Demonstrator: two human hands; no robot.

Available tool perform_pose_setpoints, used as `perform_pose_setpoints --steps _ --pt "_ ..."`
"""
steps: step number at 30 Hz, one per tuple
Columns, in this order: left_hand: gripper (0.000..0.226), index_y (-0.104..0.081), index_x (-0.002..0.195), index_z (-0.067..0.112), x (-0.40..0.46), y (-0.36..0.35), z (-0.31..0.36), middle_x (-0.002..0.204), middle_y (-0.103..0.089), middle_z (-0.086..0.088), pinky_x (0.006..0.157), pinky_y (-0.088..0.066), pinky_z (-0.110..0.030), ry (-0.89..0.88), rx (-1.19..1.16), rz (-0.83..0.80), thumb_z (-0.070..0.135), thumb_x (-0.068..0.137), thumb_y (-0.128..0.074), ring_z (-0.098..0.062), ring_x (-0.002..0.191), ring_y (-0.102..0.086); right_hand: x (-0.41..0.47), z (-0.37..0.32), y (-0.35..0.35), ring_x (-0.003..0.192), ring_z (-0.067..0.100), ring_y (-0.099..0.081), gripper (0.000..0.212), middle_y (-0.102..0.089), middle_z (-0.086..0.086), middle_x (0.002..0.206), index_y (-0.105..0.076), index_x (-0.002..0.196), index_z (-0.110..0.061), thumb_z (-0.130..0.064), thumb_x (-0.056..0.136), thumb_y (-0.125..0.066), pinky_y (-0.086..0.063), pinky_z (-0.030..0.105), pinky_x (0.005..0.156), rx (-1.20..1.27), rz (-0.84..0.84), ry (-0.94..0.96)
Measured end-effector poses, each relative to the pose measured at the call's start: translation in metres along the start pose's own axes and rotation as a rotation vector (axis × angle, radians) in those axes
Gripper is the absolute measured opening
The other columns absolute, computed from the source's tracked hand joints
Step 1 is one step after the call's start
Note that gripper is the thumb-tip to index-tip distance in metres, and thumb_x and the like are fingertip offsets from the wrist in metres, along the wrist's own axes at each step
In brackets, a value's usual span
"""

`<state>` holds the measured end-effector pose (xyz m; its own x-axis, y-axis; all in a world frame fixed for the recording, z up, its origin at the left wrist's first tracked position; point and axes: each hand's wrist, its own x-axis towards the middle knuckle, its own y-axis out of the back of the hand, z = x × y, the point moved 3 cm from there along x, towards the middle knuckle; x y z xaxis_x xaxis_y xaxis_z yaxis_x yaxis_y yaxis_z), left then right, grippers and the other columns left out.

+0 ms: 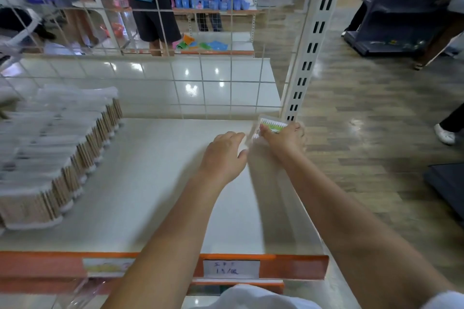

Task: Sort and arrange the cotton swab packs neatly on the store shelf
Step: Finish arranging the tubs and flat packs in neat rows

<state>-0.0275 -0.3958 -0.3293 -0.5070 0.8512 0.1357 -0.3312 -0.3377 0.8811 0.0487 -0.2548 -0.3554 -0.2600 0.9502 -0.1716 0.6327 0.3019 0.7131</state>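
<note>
**Shelf layout: stacked packs left, one pack at the far right corner**

On the shelf [155,183], rows of cotton swab packs [62,158] fill the left side, near to far. A single cotton swab pack [270,128] sits at the far right corner, just before the slotted upright [307,63]. The right hand [285,139] holds it; the left hand [226,155] lies just left of it. A wire grid [175,70] stands behind the shelf. A price label [231,269] hangs on the near edge.

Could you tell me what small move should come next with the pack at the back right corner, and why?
Probably set the cotton swab pack flat in that corner: the right hand holds it tilted by the upright post, and the left hand hovers open beside it.
</note>
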Motion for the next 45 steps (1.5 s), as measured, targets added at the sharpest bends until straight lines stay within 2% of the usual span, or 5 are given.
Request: perform_pose_setpoints --steps 19,24,30,38,45 --pt "0.041 -0.048 0.132 0.009 -0.01 0.003 -0.011 0.131 -0.052 -0.006 0.099 -0.03 -0.027 -0.041 -0.075 0.082 0.015 0.091 -0.051 -0.024 0.123 -0.042 -0.021 -0.002 0.012 0.142 0.028 -0.011 0.07 -0.035 0.013 0.143 -0.038 0.126 -0.006 -0.04 0.076 -0.073 -0.007 0.043 0.115 0.116 0.094 0.193" --pt "0.041 -0.049 0.131 0.011 -0.02 0.014 -0.015 0.132 -0.052 -0.003 0.1 -0.034 -0.027 -0.025 -0.186 0.128 0.017 0.091 -0.053 -0.02 0.124 -0.044 -0.046 -0.003 0.018 0.083 0.016 -0.053 0.045 -0.053 -0.003 0.098 -0.032 0.107 -0.022 -0.022 0.081 -0.069 -0.034 0.026 0.058 0.293 0.073 0.296" --pt "0.04 -0.052 0.128 0.018 -0.036 0.026 -0.025 0.125 -0.056 0.004 0.091 -0.032 -0.015 0.093 -0.501 0.13 0.014 0.089 -0.059 -0.011 0.118 -0.049 -0.07 -0.005 0.022 0.082 0.015 -0.058 0.048 -0.059 0.003 0.106 -0.037 0.125 -0.019 -0.003 0.085 -0.06 -0.04 0.003 0.057 0.574 0.06 0.372" --pt "0.052 -0.053 0.119 0.028 -0.054 0.021 -0.018 0.104 -0.068 -0.002 0.08 -0.053 -0.025 0.143 -1.203 -0.062 0.015 0.071 -0.07 -0.014 0.097 -0.064 -0.119 -0.004 0.018 0.091 0.026 -0.063 0.049 -0.057 0.006 0.108 -0.042 0.107 -0.037 0.003 0.085 -0.06 -0.056 0.042 0.075 0.925 -0.192 0.453" --pt "0.045 -0.059 0.108 0.019 -0.059 0.019 -0.022 0.097 -0.069 -0.005 0.072 -0.057 -0.032 0.192 -1.323 -0.09 -0.013 0.077 -0.06 -0.024 0.094 -0.066 -0.13 0.007 0.009 0.094 0.026 -0.064 0.055 -0.057 0.012 0.114 -0.04 0.125 -0.027 -0.003 0.083 -0.065 -0.056 0.044 0.078 0.974 -0.237 0.387"
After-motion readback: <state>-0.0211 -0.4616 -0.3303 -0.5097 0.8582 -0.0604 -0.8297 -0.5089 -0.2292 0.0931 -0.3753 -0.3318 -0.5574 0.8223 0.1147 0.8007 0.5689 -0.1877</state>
